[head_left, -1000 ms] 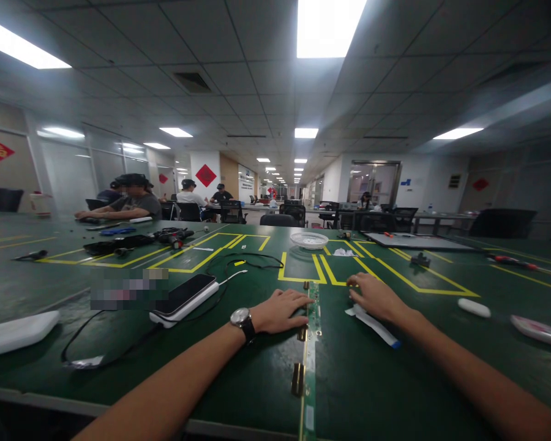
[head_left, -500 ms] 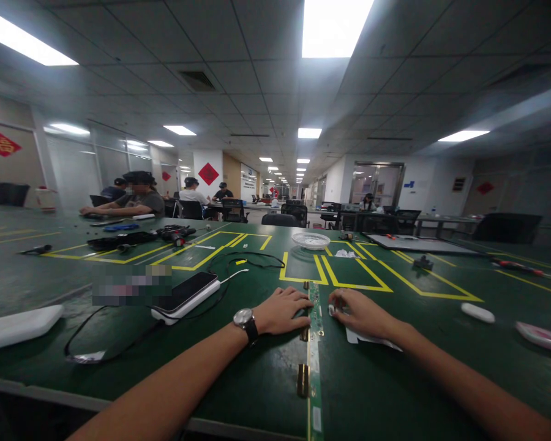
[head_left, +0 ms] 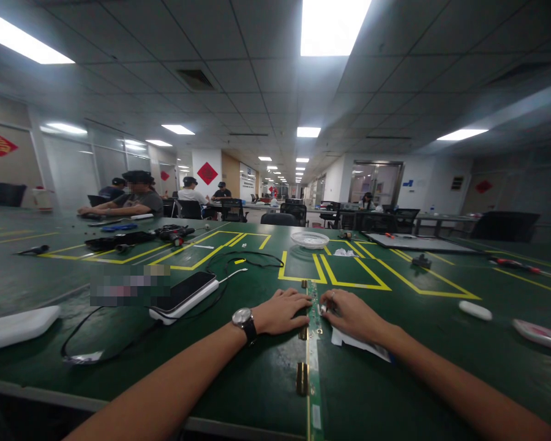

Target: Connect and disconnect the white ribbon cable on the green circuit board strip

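Observation:
A long, narrow green circuit board lies on the table in front of me, with gold-brown pieces along its left edge. My left hand, wearing a watch on the wrist, rests flat with its fingers stretched out, the tips on the board's left edge. Close against the right edge is my right hand. Its thumb and fingers are pinched on a small white piece, mostly hidden by the fingers. Under the right hand lies a white sheet of paper.
A phone on a white box with a black cable lies left. A white basket stands ahead. To the right are a white oval object, a black part and a screwdriver. Other people sit further back.
My right hand has moved left, bringing the small white piece up to the board's right edge. More of the white paper shows. My left hand has stayed in place.

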Demonstrator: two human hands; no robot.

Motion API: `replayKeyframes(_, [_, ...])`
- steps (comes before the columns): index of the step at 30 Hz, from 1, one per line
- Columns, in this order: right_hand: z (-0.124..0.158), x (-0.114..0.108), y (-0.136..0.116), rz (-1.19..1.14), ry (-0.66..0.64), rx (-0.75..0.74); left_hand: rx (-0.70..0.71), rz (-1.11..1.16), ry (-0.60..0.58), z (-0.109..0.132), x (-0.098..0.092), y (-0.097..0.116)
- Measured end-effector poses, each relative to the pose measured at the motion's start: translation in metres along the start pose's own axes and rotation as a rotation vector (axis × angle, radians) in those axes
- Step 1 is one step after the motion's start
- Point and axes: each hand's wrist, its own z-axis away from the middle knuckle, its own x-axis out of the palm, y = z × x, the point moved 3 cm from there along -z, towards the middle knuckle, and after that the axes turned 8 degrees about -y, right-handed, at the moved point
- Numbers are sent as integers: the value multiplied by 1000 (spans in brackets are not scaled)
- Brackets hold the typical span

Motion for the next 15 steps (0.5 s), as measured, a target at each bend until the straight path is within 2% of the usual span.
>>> replayKeyframes(8, [-1,1,5,-109,-29,-107,-3,55,-43,-3,1,-1])
replayKeyframes(15, [-2,-2,7,-88,-32,-109,14,67,-58,-3,4,-5])
